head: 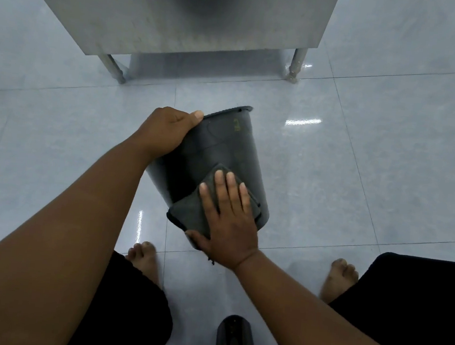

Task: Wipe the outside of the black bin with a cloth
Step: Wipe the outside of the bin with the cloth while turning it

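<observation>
The black bin (220,149) is held tilted above the tiled floor, one end pointing away from me toward the steel table. My left hand (166,133) grips its far left edge, thumb on top of the wall. A folded dark grey cloth (192,210) lies on the bin's near side. My right hand (227,217) presses flat on the cloth with straight fingers, thumb along the cloth's near edge.
A stainless steel table (180,14) with metal legs stands just beyond the bin. Pale glossy floor tiles (360,171) spread around. My bare feet (144,259) and dark-clad knees are at the bottom. A dark object (232,339) sits between my legs.
</observation>
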Demonstrator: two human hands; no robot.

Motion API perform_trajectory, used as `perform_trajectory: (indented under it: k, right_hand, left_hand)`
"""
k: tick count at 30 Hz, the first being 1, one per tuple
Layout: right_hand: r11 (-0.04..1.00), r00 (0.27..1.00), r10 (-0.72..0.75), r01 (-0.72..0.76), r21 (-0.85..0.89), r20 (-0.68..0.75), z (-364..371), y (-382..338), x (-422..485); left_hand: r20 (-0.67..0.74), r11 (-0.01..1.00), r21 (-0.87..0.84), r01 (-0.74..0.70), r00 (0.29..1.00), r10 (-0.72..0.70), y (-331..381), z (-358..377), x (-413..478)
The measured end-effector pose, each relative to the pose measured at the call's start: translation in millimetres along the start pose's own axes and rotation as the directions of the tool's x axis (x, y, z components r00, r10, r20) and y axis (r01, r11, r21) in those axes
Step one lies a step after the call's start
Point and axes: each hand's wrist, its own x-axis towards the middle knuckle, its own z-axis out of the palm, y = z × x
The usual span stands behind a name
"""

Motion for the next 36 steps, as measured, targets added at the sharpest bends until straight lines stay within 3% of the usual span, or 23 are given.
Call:
perform_trajectory:
  k: [2, 4, 5, 7, 8, 9, 10, 11, 12, 14, 16, 18, 20, 22, 24, 29, 32, 34, 36]
  right_hand:
    - [0.996, 0.999, -0.042, 0.045, 0.081, -0.033, -2.8, 27.8, 11.1]
    - [0.958, 0.989, 0.151, -0.145, 0.247, -0.005, -7.3, 56.2, 24.3]
    - [0.879, 0.95, 0.305, -0.307, 0.365, 0.067, -14.3, 67.0, 30.6]
    - [0.559, 0.773, 0.554, -0.62, 0.551, 0.308, -28.1, 84.1, 41.9]
    - [0.369, 0.667, 0.605, -0.719, 0.589, 0.435, -32.3, 91.8, 47.3]
    - [0.194, 0.569, 0.632, -0.774, 0.603, 0.527, -37.2, 97.1, 53.9]
    - [0.102, 0.514, 0.652, -0.788, 0.607, 0.558, -39.3, 99.1, 60.8]
    - [0.108, 0.514, 0.679, -0.776, 0.622, 0.524, -41.4, 95.5, 67.6]
    - [0.201, 0.559, 0.711, -0.744, 0.638, 0.427, -44.3, 86.6, 73.7]
    - [0.514, 0.714, 0.683, -0.62, 0.592, 0.155, -46.4, 61.9, 81.2]
    - [0.785, 0.847, 0.531, -0.488, 0.381, -0.01, -38.8, 35.8, 77.1]
    - [0.946, 0.95, 0.305, -0.294, 0.135, -0.072, -28.8, 12.3, 66.1]
    - [0.999, 1.0, -0.025, 0.025, -0.036, 0.018, -20.1, -5.8, 52.3]
    - [0.916, 0.927, -0.312, 0.351, -0.193, 0.207, -17.0, -14.5, 41.5]
    - [0.849, 0.883, -0.373, 0.448, -0.279, 0.284, -17.2, -13.8, 41.1]
    - [0.982, 0.989, -0.145, 0.146, -0.119, 0.016, -28.8, 9.9, 60.0]
    - [0.996, 0.992, 0.087, -0.086, 0.015, -0.087, -36.2, 29.1, 71.8]
    - [0.913, 0.927, 0.375, -0.367, 0.176, -0.011, -36.7, 53.9, 76.2]
    - [0.686, 0.771, 0.612, -0.628, 0.368, 0.174, -37.8, 86.1, 79.0]
  left_hand:
    - [0.012, 0.995, -0.085, 0.05, 0.999, -0.049, -5.2, -2.5, -2.0]
    - [0.047, 0.98, -0.168, 0.106, 0.994, -0.099, -10.3, -2.5, -3.3]
    - [0.07, 0.975, -0.186, 0.12, 0.992, -0.108, -11.5, -1.9, -3.6]
    - [0.114, 0.978, -0.168, 0.124, 0.988, -0.105, -7.9, 0.6, -2.9]
    - [0.139, 0.983, -0.146, 0.108, 0.986, -0.088, -4.1, 2.4, -2.7]
    - [0.163, 0.988, -0.128, 0.088, 0.984, -0.066, -0.3, 4.1, -2.8]
    - [0.175, 0.989, -0.125, 0.077, 0.983, -0.054, 2.7, 5.3, -3.0]
    - [0.185, 0.99, -0.123, 0.073, 0.982, -0.049, 5.1, 5.3, -4.0]
    - [0.197, 0.99, -0.123, 0.07, 0.979, -0.045, 6.0, 4.8, -4.3]
    - [0.241, 0.991, -0.125, 0.053, 0.97, -0.022, 7.6, 4.0, -3.3]
    - [0.286, 0.99, -0.135, 0.039, 0.958, 0.002, 16.7, 4.8, -1.0]
    - [0.343, 0.987, -0.155, 0.046, 0.939, 0.01, 32.7, 8.0, 0.7]
    - [0.395, 0.988, -0.148, 0.051, 0.918, 0.011, 46.1, 11.5, 2.2]
    - [0.426, 0.998, -0.055, 0.014, 0.905, 0.011, 53.7, 12.4, 2.2]
    - [0.434, 1.0, 0.008, 0.024, 0.9, -0.025, 56.1, 11.5, 1.1]
    - [0.468, 0.968, -0.157, 0.197, 0.878, -0.103, 56.1, 10.8, 1.4]
    - [0.479, 0.936, -0.237, 0.261, 0.869, -0.121, 49.2, 8.2, -0.6]
    - [0.467, 0.932, -0.247, 0.267, 0.875, -0.127, 41.9, 6.9, -1.5]
    - [0.456, 0.952, -0.208, 0.225, 0.883, -0.109, 40.8, 7.7, -6.3]
